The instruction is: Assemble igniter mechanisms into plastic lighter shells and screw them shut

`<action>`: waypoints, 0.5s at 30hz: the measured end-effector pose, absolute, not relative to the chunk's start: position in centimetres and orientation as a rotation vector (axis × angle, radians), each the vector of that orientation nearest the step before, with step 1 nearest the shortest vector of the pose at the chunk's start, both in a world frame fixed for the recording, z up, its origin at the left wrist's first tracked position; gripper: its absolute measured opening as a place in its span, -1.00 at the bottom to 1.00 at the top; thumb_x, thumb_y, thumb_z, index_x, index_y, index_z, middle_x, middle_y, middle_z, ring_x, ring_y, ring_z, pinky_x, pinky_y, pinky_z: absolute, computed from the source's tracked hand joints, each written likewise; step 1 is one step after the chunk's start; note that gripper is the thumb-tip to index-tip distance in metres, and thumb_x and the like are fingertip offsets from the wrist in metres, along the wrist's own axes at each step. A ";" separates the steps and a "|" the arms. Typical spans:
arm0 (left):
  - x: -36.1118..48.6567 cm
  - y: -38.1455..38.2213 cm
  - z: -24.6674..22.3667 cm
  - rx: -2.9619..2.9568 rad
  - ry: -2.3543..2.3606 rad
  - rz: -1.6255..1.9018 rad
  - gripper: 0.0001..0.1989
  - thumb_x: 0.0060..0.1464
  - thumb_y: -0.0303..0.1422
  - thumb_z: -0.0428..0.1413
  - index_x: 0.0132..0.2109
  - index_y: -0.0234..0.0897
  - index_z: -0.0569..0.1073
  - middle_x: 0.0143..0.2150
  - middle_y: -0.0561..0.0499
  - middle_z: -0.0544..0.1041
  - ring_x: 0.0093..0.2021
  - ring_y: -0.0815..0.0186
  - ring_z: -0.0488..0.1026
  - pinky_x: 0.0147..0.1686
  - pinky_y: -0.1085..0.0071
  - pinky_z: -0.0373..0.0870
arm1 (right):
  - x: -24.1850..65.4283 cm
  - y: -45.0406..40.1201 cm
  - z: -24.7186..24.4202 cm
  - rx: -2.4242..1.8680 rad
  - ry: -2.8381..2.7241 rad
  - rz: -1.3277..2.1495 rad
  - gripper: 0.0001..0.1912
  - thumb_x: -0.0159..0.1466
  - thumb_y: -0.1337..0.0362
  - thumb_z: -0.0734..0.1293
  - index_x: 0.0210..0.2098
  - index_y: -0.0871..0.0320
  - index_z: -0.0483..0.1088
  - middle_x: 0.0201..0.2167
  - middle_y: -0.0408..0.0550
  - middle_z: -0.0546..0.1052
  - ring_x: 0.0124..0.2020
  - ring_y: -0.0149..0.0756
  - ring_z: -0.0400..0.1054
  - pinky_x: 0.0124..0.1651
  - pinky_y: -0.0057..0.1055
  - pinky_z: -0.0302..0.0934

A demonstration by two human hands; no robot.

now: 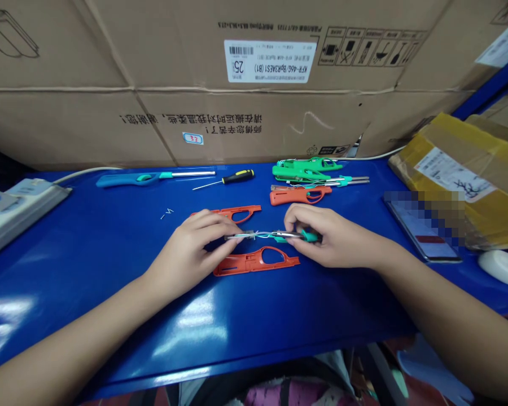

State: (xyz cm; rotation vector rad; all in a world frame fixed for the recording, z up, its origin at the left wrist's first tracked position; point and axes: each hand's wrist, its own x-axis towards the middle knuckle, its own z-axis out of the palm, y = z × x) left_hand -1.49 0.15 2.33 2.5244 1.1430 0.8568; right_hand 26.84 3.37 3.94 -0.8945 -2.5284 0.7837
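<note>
My left hand (198, 242) pinches a small clear and metal lighter part (248, 234). Thin wires run from it to a metal tube with a green piece (309, 235), which the closed fingers of my right hand (322, 234) grip. Just below the wires, an orange shell half (262, 260) lies with its inner side up, its left end near my left thumb. Another orange shell half (248, 213) lies above, partly hidden by my left hand.
At the back lie a blue lighter (129, 179), a screwdriver (237, 176), green lighter parts (305, 168) and an orange casing (296, 195). Small screws (166, 213) are left. A power strip (21, 211) stands far left; a phone (423, 225) and taped parcel (465, 169) are right.
</note>
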 end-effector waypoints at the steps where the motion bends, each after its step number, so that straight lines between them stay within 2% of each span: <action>1: -1.5 0.0 2.4 2.538 1.125 0.871 -0.86 0.31 -0.38 0.12 -0.09 -0.26 0.58 -0.13 -0.04 0.64 -0.10 0.26 0.54 -0.05 0.28 0.46 | 26.8 3.3 4.0 -0.909 -2.521 0.805 -0.93 0.32 0.39 0.28 -0.25 0.12 0.26 -0.31 -0.13 0.41 -0.37 -0.42 0.22 -0.33 -0.47 0.12; 5: -1.5 -0.3 2.3 2.588 1.064 0.895 -0.87 0.30 -0.44 0.13 -0.05 -0.29 0.55 -0.13 -0.03 0.62 -0.10 0.32 0.56 -0.02 0.38 0.49 | 26.6 3.2 4.3 -0.919 -2.521 0.973 -0.91 0.40 0.23 0.26 -0.18 0.12 0.31 -0.30 -0.13 0.43 -0.38 -0.41 0.25 -0.36 -0.49 0.15; 7: -1.5 -0.5 2.3 2.599 1.060 0.907 -0.87 0.29 -0.47 0.13 -0.06 -0.30 0.54 -0.14 -0.02 0.61 -0.11 0.35 0.56 -0.03 0.43 0.49 | 26.5 3.2 4.4 -0.864 -2.536 0.998 -0.82 0.46 0.18 0.19 -0.13 0.13 0.35 -0.26 -0.11 0.47 -0.31 -0.38 0.30 -0.25 -0.45 0.20; 10: -1.6 -0.6 2.2 2.592 1.058 0.952 -0.89 0.27 -0.50 0.15 -0.08 -0.30 0.54 -0.15 -0.01 0.60 -0.11 0.37 0.56 -0.03 0.46 0.50 | 26.6 3.3 4.3 -0.805 -2.534 0.944 -0.77 0.49 0.23 0.15 -0.17 0.15 0.40 -0.25 -0.09 0.50 -0.26 -0.37 0.33 -0.15 -0.42 0.20; 15: -1.6 -0.8 2.5 2.588 1.051 1.005 -0.87 0.23 -0.51 0.18 -0.10 -0.28 0.57 -0.11 -0.02 0.61 -0.07 0.34 0.58 0.00 0.44 0.52 | 26.6 3.2 4.3 -0.801 -2.510 0.981 -0.87 0.41 0.25 0.28 -0.24 0.15 0.41 -0.34 -0.14 0.48 -0.37 -0.42 0.27 -0.27 -0.46 0.15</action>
